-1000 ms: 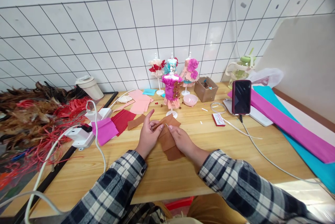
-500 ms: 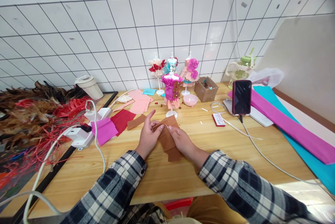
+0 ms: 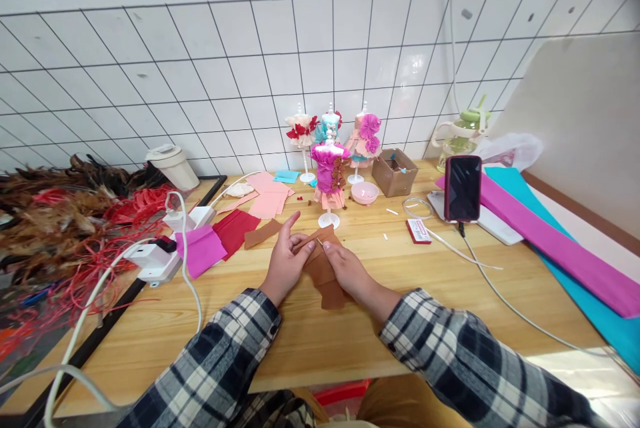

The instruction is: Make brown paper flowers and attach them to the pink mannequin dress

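Brown crepe-like paper (image 3: 321, 275) hangs between my two hands, just above the table. My left hand (image 3: 286, 263) is closed on its upper left edge, index finger stretched out. The fingers of my right hand (image 3: 349, 269) pinch the upper part of the sheet. A thin pale sliver (image 3: 319, 242) shows between my fingertips; what it is I cannot make out. Beyond my hands stands a small white dress form in a magenta ruffled paper dress (image 3: 330, 171). Another brown strip (image 3: 262, 235) lies left of my left hand.
Three more dressed forms stand by the wall, near a cardboard box (image 3: 395, 173) and a pink bowl (image 3: 365, 193). Red paper (image 3: 235, 231) and magenta paper (image 3: 201, 249) lie left, beside a power strip (image 3: 155, 261). A phone (image 3: 463, 188) with a cable stands right.
The upper right part of the brown paper that stuck out beyond my right fingers is now drawn in or hidden. My hands have hardly moved; the view shifts slightly.
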Demonstrator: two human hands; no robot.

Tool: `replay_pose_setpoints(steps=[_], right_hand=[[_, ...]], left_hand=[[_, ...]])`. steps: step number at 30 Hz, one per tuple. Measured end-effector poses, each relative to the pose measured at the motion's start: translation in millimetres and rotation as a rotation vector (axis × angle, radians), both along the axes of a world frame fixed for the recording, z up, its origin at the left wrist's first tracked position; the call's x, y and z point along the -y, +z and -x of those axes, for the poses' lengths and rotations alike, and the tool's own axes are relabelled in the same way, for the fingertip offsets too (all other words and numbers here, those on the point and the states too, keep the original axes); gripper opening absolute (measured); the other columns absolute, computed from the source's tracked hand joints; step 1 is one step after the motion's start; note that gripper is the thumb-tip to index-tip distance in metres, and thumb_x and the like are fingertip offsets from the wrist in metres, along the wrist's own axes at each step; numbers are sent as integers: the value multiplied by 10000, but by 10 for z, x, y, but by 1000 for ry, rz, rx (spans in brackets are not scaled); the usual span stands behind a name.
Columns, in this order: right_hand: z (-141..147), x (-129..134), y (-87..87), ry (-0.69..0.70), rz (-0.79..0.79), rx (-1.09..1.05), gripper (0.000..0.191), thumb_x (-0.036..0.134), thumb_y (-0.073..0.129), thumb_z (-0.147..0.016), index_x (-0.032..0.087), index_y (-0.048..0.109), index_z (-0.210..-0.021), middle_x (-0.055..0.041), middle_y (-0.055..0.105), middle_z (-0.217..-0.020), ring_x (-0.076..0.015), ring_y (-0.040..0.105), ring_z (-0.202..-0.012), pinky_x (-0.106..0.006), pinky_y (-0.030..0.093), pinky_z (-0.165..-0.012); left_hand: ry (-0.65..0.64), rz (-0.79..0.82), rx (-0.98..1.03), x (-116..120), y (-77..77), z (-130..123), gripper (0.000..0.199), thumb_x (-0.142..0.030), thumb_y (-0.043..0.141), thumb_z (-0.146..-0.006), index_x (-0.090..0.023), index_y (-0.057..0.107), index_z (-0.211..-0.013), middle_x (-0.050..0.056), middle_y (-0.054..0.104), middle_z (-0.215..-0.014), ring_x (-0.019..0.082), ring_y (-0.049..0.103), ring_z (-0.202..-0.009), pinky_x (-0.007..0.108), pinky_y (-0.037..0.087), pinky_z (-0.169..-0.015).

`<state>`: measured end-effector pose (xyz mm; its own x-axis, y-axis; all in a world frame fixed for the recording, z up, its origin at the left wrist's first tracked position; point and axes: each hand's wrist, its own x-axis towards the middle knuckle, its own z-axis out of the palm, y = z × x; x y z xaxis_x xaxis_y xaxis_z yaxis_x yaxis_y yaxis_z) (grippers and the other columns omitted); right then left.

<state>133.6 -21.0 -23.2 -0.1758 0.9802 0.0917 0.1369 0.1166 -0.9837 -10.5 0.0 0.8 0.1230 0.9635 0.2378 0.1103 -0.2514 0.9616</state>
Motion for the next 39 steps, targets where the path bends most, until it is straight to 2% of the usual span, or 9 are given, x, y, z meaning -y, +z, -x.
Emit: replay_pose_setpoints(steps=[5,14,23,28,32,36,39], right_hand=[[6,-12,-25,26,26,-26,529,590,291,-900,173,612,-852,-60,657,-859,-183,584,-805,-308,459,-743],[-4,-34,-81,-23,1,-9,546,585,267,-911,168,618,-874,-59,660,-876,-183,575,-810,-304,446,-734],[1,-41,-70,-65,13,3,550,614,284,-888,180,618,-832,-51,637,-785,-191,555,-755,-304,440,-686],[-1,-39,-64,-60,-16,53,516,590,286,-898,180,568,-761,-36,612,-760,-164,528,-707,-286,419,-663],[-4,-50,-64,-59,-15,34,504,610,295,-885,190,514,-713,-14,557,-679,-147,488,-644,-270,393,-604],[-33,-56,-19,-77,118,-40,497,653,292,-859,213,438,-679,50,392,-496,-113,362,-451,-249,318,-459],[-53,-42,43,-24,274,-103,499,693,323,-820,219,444,-722,75,352,-456,-95,303,-367,-230,285,-365]], left_hand=[[57,-23,45,-26,-27,9,707,-264,631,-786,-216,288,-1402,-2,578,-797,128,565,-784,255,457,-730],[-65,57,20,41,32,-35,742,-264,632,-781,-190,254,-1415,-26,569,-744,114,556,-723,240,432,-706],[-71,99,46,44,9,-30,791,-293,657,-769,-185,230,-1427,-9,582,-775,132,576,-759,249,441,-718],[-89,79,46,26,-17,-4,661,-362,542,-862,-188,244,-1426,-47,499,-685,84,451,-598,196,373,-588],[-104,84,54,2,-43,9,686,-360,548,-862,-186,216,-1436,-49,496,-685,78,413,-577,191,341,-565],[-80,89,79,1,-37,16,683,-372,547,-859,-188,225,-1432,-55,481,-665,81,424,-572,193,344,-562],[-83,106,100,7,-22,22,688,-379,549,-857,-194,221,-1432,-63,467,-645,80,421,-552,191,345,-552]])
